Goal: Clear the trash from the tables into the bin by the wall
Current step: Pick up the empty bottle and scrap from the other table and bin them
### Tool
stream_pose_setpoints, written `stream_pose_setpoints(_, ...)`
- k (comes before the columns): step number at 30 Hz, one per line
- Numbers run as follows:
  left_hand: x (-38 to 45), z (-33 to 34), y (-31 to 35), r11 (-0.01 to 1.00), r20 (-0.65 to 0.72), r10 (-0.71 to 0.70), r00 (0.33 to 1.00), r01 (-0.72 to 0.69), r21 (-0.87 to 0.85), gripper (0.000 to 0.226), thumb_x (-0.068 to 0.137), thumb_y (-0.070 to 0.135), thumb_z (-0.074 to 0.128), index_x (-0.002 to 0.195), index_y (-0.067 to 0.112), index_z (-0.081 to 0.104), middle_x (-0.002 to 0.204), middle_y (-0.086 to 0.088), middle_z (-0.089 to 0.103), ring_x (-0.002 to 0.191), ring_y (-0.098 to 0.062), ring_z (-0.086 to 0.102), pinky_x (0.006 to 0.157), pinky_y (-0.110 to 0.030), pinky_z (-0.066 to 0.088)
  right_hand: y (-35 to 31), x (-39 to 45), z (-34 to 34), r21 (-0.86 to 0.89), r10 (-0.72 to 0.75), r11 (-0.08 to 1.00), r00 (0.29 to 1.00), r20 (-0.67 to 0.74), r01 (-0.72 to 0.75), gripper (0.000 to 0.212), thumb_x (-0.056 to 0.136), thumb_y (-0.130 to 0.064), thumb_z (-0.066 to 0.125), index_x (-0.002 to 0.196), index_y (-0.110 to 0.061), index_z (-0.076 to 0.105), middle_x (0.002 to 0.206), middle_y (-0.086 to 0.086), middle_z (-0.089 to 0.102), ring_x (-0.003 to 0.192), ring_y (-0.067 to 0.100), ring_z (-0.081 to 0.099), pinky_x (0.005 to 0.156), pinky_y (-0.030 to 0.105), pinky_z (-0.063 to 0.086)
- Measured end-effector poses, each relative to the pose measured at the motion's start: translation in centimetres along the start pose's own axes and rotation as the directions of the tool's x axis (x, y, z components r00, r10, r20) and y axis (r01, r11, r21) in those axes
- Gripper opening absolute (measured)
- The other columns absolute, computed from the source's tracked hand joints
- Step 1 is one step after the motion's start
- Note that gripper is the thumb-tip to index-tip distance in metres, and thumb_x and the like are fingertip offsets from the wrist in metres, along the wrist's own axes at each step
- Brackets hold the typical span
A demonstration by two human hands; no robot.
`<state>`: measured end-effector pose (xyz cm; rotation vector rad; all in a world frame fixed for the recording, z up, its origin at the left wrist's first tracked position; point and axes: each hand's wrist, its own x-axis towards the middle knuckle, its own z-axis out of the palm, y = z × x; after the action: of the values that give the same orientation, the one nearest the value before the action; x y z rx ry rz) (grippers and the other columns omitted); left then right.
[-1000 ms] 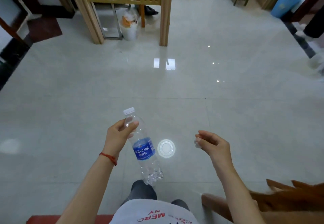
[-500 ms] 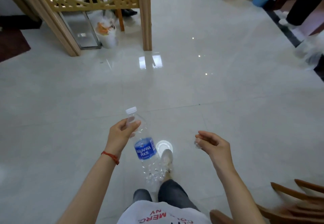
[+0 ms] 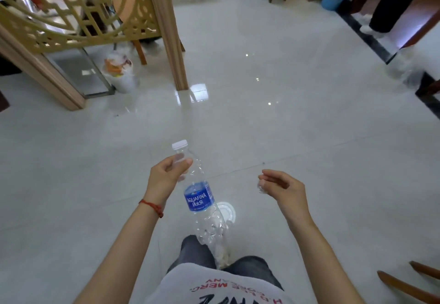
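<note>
Head cam: my left hand [image 3: 166,177] grips the empty water bottle [image 3: 202,196] by its neck, base hanging down. Right hand [image 3: 282,188] pinches something small and clear, can't tell what. White bin [image 3: 121,75] sits by the lattice screen [image 3: 78,11].

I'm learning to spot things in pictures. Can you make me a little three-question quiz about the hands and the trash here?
1. True or false: the left hand holds the water bottle near its neck.
2. Pick one. The cap on the bottle is: A) white, B) red, C) missing.
3. Fill the gap: a white bin heaped with trash stands on the floor beside the wooden ____.

Key
1. True.
2. A.
3. Post. The right hand pinches a small clear bit, too blurred to name.
</note>
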<state>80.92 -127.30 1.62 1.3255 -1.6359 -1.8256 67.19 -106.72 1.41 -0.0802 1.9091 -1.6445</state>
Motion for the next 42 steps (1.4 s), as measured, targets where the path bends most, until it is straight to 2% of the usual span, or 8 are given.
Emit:
stream_pose_setpoints(4, 3.9, 3.2, 1.9, 0.999, 0.102, -0.008, 0.995, 0.003, 0.041, 0.038, 0.081, 0.017, 0.065, 0.116, 0.006, 0.058, 0.107, -0.012, 0.063, 0.078, -0.015, 0.06, 0.073, -0.026, 0.05, -0.9, 2.5, -0.9, 0.041, 0.019, 0.999, 0.996, -0.091, -0.016, 0.025, 0.074, 0.006, 0.068, 0.095, -0.009, 0.068, 0.088, 0.006, 0.071, 0.078, 0.014, 0.067, 0.069, 0.016, 0.054)
stream_pose_setpoints(11, 10.1, 10.5, 6.2, 0.988, 0.362, -0.013, 0.932, -0.044, 0.148, 0.032, 0.08, 0.018, 0.065, 0.111, 0.009, 0.061, 0.092, -0.008, 0.064, 0.079, -0.019, 0.06, 0.074, -0.028, 0.049, -2.0, 4.7, -2.9, 0.177, 0.063, 0.984, 0.937, -0.343, -0.001, 0.025, 0.075, 0.005, 0.068, 0.096, -0.007, 0.068, 0.088, 0.006, 0.071, 0.073, 0.008, 0.067, 0.065, 0.013, 0.053)
stream_pose_setpoints(16, 13.1, 16.0, 8.9, 0.963, 0.567, -0.014, 0.823, -0.141, 0.229, 0.035, 0.081, 0.019, 0.064, 0.114, 0.008, 0.06, 0.097, -0.008, 0.064, 0.082, -0.017, 0.061, 0.072, -0.025, 0.048, -2.1, 4.8, -3.9, 0.294, 0.118, 0.954, 0.839, -0.531, 0.052, 0.025, 0.076, 0.004, 0.068, 0.098, -0.007, 0.068, 0.09, 0.008, 0.071, 0.08, 0.015, 0.066, 0.066, 0.013, 0.053)
stream_pose_setpoints(20, 13.9, 20.0, 9.7, 0.934, 0.694, -0.042, 0.719, -0.218, 0.283, 0.028, 0.081, 0.02, 0.064, 0.107, 0.01, 0.062, 0.093, -0.007, 0.066, 0.083, -0.019, 0.061, 0.069, -0.023, 0.048, -1.3, 3.9, -4.5, 0.372, 0.179, 0.922, 0.736, -0.652, 0.105, 0.024, 0.077, 0.005, 0.066, 0.098, -0.007, 0.067, 0.089, 0.007, 0.07, 0.073, 0.006, 0.066, 0.063, 0.011, 0.052)
stream_pose_setpoints(24, 13.4, 24.0, 9.5, 0.892, 0.787, -0.084, 0.611, -0.306, 0.333, 0.043, 0.082, 0.023, 0.062, 0.121, 0.005, 0.056, 0.109, -0.014, 0.064, 0.09, -0.022, 0.06, 0.078, -0.03, 0.047, 0.0, 2.5, -5.2, 0.415, 0.239, 0.898, 0.627, -0.741, 0.147, 0.022, 0.078, 0.002, 0.067, 0.096, -0.011, 0.068, 0.089, 0.003, 0.071, 0.073, 0.003, 0.067, 0.065, 0.012, 0.052)
stream_pose_setpoints(32, 10.9, 31.5, 8.2, 0.85, 0.885, -0.181, 0.428, -0.384, 0.36, 0.045, 0.082, 0.022, 0.062, 0.123, 0.004, 0.055, 0.118, -0.016, 0.062, 0.092, -0.022, 0.061, 0.077, -0.028, 0.048, 2.0, 1.5, -8.3, 0.444, 0.314, 0.873, 0.463, -0.829, 0.203, 0.024, 0.076, 0.004, 0.068, 0.097, -0.007, 0.067, 0.088, 0.006, 0.071, 0.076, 0.01, 0.067, 0.067, 0.016, 0.054)
stream_pose_setpoints(37, 9.6, 37.9, 7.8, 0.84, 0.894, -0.209, 0.397, -0.395, 0.372, 0.046, 0.082, 0.022, 0.062, 0.124, 0.003, 0.054, 0.119, -0.017, 0.061, 0.097, -0.025, 0.061, 0.084, -0.033, 0.049, 2.2, 3.3, -13.5, 0.42, 0.309, 0.885, 0.421, -0.853, 0.2, 0.025, 0.076, 0.004, 0.069, 0.097, -0.008, 0.067, 0.086, 0.004, 0.07, 0.071, 0.004, 0.067, 0.064, 0.013, 0.052)
stream_pose_setpoints(42, 8.3, 45.9, 8.2, 0.837, 0.893, -0.184, 0.411, -0.411, 0.362, 0.046, 0.083, 0.024, 0.06, 0.124, 0.003, 0.053, 0.119, -0.017, 0.061, 0.099, -0.028, 0.061, 0.087, -0.035, 0.049, 1.5, 6.3, -21.7, 0.387, 0.279, 0.904, 0.433, -0.857, 0.182, 0.025, 0.076, 0.003, 0.069, 0.099, -0.007, 0.067, 0.084, 0.002, 0.07, 0.069, 0.002, 0.066, 0.064, 0.013, 0.052)
